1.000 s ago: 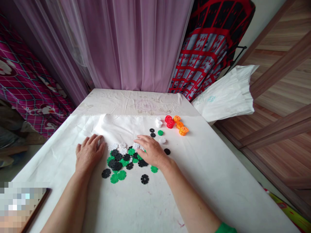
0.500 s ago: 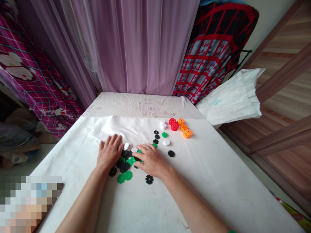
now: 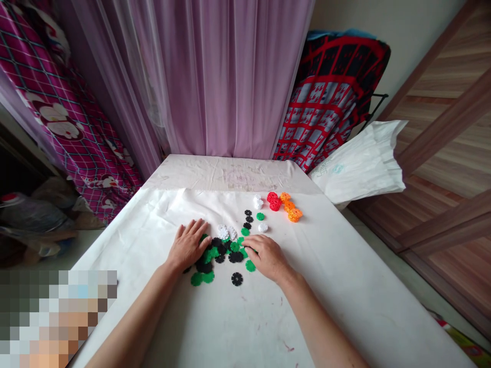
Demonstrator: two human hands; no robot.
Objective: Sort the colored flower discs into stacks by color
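Several black and green notched discs lie in a loose pile [image 3: 217, 248] on the white cloth. My left hand [image 3: 188, 245] rests flat at the pile's left edge, fingers spread, holding nothing. At its right edge is my right hand [image 3: 267, 255], fingers bent and close together beside green discs; whether a disc is under the fingertips is hidden. Two white discs [image 3: 227, 232] sit at the pile's far side between the hands. A single black disc [image 3: 237, 278] and a green disc [image 3: 250, 265] lie nearer me.
Beyond my right hand are red discs [image 3: 273, 201], orange stacks [image 3: 293, 214], white stacks [image 3: 258, 202] and a short row of black discs [image 3: 248, 219]. A white bag [image 3: 360, 163] stands past the table's right edge. A purple curtain [image 3: 230, 76] hangs behind.
My left hand has moved a little right, and my right hand has drawn right off the pile, uncovering black and green discs. The white discs now sit closer together. The view has shifted slightly.
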